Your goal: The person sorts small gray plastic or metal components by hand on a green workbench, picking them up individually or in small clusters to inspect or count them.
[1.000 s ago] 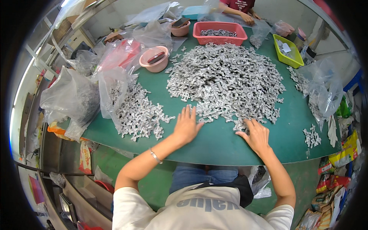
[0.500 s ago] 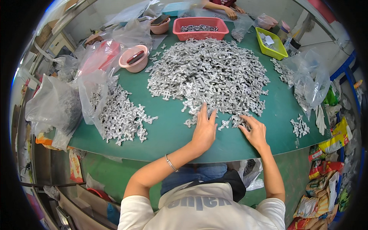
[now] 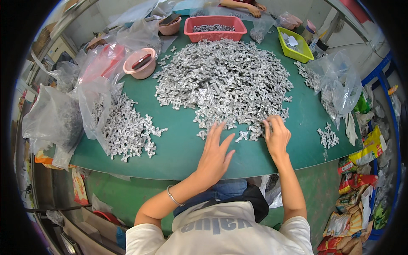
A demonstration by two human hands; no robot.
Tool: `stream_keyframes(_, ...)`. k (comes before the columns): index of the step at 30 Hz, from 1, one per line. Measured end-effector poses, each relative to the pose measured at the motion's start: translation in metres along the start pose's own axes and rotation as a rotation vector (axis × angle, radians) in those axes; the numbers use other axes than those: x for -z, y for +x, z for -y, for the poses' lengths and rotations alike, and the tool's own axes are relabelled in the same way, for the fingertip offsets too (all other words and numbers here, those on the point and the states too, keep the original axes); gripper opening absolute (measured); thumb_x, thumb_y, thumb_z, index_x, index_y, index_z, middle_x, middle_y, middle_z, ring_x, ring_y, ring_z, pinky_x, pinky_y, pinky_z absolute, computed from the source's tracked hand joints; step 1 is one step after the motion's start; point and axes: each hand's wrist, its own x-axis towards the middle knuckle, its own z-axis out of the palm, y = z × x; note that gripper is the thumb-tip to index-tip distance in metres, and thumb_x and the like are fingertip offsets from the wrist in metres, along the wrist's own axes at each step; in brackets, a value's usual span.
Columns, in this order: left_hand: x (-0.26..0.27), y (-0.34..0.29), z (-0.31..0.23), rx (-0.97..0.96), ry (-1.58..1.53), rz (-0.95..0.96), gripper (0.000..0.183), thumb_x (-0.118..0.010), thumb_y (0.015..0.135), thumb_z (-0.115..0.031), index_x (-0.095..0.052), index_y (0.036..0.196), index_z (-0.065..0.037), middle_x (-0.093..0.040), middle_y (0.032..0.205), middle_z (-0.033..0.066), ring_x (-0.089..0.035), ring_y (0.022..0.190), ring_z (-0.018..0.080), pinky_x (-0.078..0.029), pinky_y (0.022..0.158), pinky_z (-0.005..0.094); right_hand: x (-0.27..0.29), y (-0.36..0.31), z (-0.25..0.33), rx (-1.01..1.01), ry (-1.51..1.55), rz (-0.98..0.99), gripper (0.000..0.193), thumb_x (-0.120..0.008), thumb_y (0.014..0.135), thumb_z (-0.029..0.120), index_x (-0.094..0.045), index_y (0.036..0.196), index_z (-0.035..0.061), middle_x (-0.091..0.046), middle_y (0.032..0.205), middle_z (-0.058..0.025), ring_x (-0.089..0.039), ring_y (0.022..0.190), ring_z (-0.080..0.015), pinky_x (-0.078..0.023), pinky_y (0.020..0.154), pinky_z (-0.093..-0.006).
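A large heap of small grey metal castings (image 3: 225, 80) covers the middle of the green table. At its near edge my left hand (image 3: 214, 157) is open, fingers apart, palm low over the bare tabletop. My right hand (image 3: 278, 135) reaches the heap's near right edge, its fingers bent together and thumb close to them. Whatever lies between those fingertips is too small to make out. A single loose casting (image 3: 242, 135) rests on the table between my hands.
On the left, castings (image 3: 129, 127) spill from a clear plastic bag (image 3: 95, 110). A pink bowl (image 3: 140, 70), red basket (image 3: 215, 36) and yellow-green basket (image 3: 293, 51) stand behind. At right are another bag (image 3: 340, 85), a small group of castings (image 3: 327, 136) and a white glove (image 3: 351, 129).
My left hand has drawn back toward me from the heap's edge. My right hand has moved farther forward onto the castings, its fingers closing together. The whole view has shifted slightly.
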Motion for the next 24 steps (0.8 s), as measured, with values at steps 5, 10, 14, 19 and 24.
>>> stream_keyframes(5,-0.001,-0.01,0.0,0.011,-0.002,0.021,0.043,-0.059,0.076,-0.005,-0.045,0.117,-0.002,-0.025,0.133,0.0195,-0.021,0.125,0.0398,-0.023,0.101,0.0444,-0.001,-0.004,-0.004,-0.084,0.058,0.048,0.012,-0.061,0.076,0.015,-0.057,0.085,0.0086,-0.057,0.087,-0.005,-0.057,0.059,-0.0266,-0.044,0.051,-0.0356)
stream_keyframes(10,-0.005,-0.014,0.002,0.019,0.01,0.035,0.043,-0.06,0.076,-0.005,-0.045,0.116,-0.002,-0.026,0.132,0.0198,-0.022,0.124,0.0397,-0.022,0.101,0.0447,-0.002,0.006,0.005,-0.089,-0.099,0.231,0.02,-0.062,0.075,0.019,-0.058,0.093,0.012,-0.055,0.097,-0.0047,-0.058,0.06,-0.0267,-0.045,0.051,-0.0357)
stream_keyframes(14,-0.003,-0.018,0.001,0.031,0.017,0.044,0.043,-0.06,0.076,-0.006,-0.045,0.116,-0.002,-0.027,0.131,0.0199,-0.023,0.124,0.0394,-0.022,0.101,0.0448,-0.009,0.002,-0.003,-0.04,-0.005,0.122,0.018,-0.063,0.074,0.017,-0.057,0.09,0.0115,-0.057,0.09,-0.0045,-0.058,0.06,-0.0258,-0.045,0.051,-0.0342)
stream_keyframes(19,-0.001,-0.023,0.006,0.057,-0.004,0.044,0.043,-0.06,0.076,-0.006,-0.046,0.116,-0.003,-0.028,0.132,0.0188,-0.023,0.124,0.0392,-0.022,0.101,0.0449,0.0,-0.006,0.006,-0.306,0.308,0.04,0.019,-0.068,0.069,0.013,-0.056,0.08,0.0036,-0.057,0.083,-0.0082,-0.055,0.064,-0.0255,-0.041,0.054,-0.031)
stream_keyframes(24,-0.002,-0.024,0.006,0.085,-0.009,0.074,0.042,-0.06,0.076,-0.006,-0.046,0.116,-0.003,-0.027,0.132,0.0175,-0.022,0.125,0.0391,-0.022,0.101,0.0449,0.002,-0.005,-0.001,-0.29,0.149,0.141,0.018,-0.069,0.069,0.01,-0.057,0.08,0.0015,-0.058,0.073,-0.0089,-0.053,0.059,-0.0166,-0.039,0.053,-0.0272)
